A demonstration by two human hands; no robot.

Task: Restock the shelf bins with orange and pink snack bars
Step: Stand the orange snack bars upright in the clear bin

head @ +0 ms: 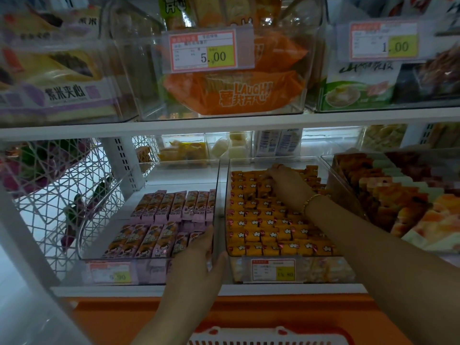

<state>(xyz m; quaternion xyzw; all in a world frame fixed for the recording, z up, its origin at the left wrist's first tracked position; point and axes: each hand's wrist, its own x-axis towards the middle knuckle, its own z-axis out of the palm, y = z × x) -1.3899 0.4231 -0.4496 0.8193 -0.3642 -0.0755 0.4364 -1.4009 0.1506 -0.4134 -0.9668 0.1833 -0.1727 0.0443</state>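
L hand [196, 262] is gripping the right wall of the left bin [129, 260] near its front corner. Its fingers are curling over the wall into the bin & the thumb is lying on the outer side, in the gap btwn the two bins. Pink snack bars [174, 207] are lying in that bin in two rows, front & back.

R hand [281, 176] is reaching to the back of the right bin [323, 268] & resting on the orange snack bars [261, 220]. Its fingertips are hidden behind the knuckles, so can't tell if they're spread, pressed together or pinching a bar. Orange bars are filling that bin in tight rows, front to back. A gold bracelet [310, 200] is sitting on the R wrist.

Both bins are standing side by side on the lower shelf [273, 290], each w/ a price tag [273, 270] on its front wall. A white wire basket [62, 195] is hanging to the left. An orange crate [249, 312] is showing below the shelf edge.
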